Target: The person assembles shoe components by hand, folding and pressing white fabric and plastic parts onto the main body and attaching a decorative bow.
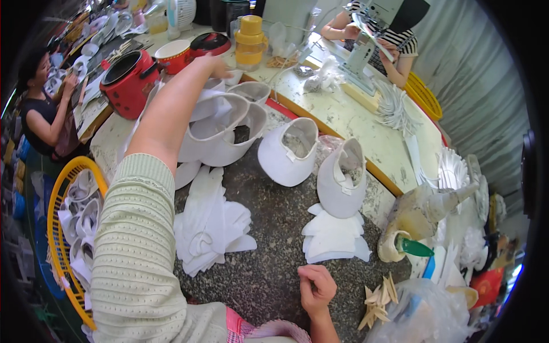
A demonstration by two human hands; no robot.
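Two hands (pixel 219 67) (pixel 316 288), two flat-piece stacks (pixel 210 226) (pixel 334 235), one red cooker (pixel 127 81).

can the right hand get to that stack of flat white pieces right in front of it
Probably yes. The right hand rests loosely closed on the dark speckled table, and the stack of flat white pieces lies just beyond with nothing between.

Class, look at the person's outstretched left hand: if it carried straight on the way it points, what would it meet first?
Probably the small white cup at the left hand fingertips; the red-rimmed bowl sits just left. Depth is unclear.
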